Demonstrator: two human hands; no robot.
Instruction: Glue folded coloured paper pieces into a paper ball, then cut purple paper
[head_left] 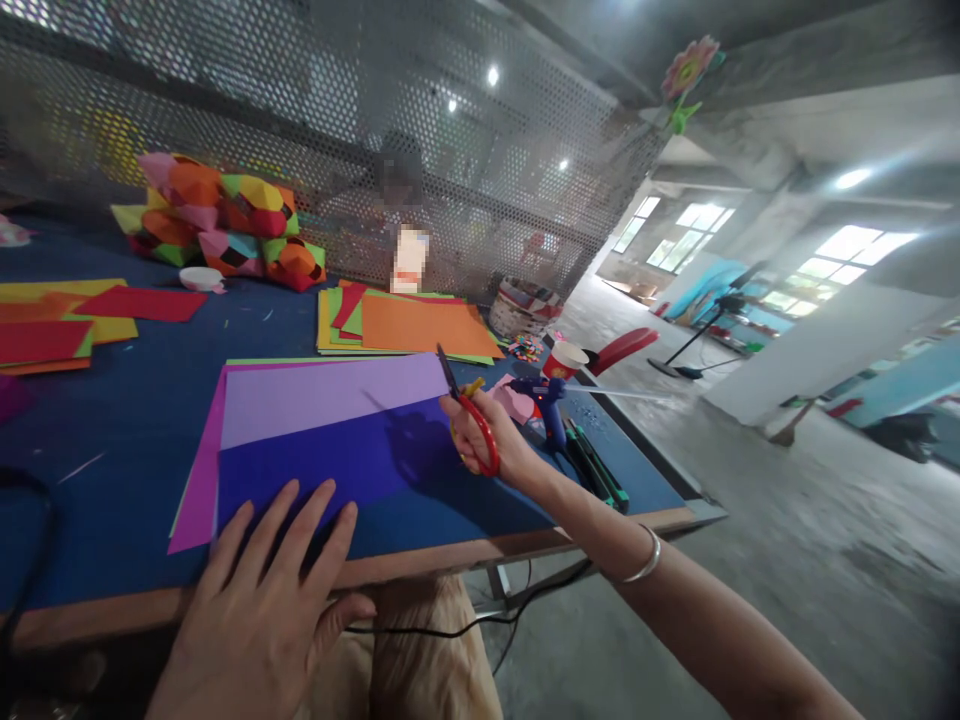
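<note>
My right hand (pixel 480 432) is closed round a pair of scissors (pixel 486 440) with red and yellow handles, the dark blades pointing up and away. The scissors are over the right end of a stack of coloured paper. On top of that stack lie a lilac sheet (pixel 322 395) and a deep blue sheet (pixel 300 465), with a magenta sheet (pixel 199 500) showing at the left. My left hand (pixel 262 590) is open, fingers spread, at the near edge of the blue sheet. Whether its fingertips press on the paper I cannot tell.
Beyond the stack lie orange and green sheets (pixel 427 325), with red and yellow sheets (pixel 45 340) at the left. A blue glue gun (pixel 551 410), green-edged cutters (pixel 600 470) and a paper cup (pixel 562 360) stand right. Folded paper shapes (pixel 225 220) sit by the mesh screen (pixel 337 120).
</note>
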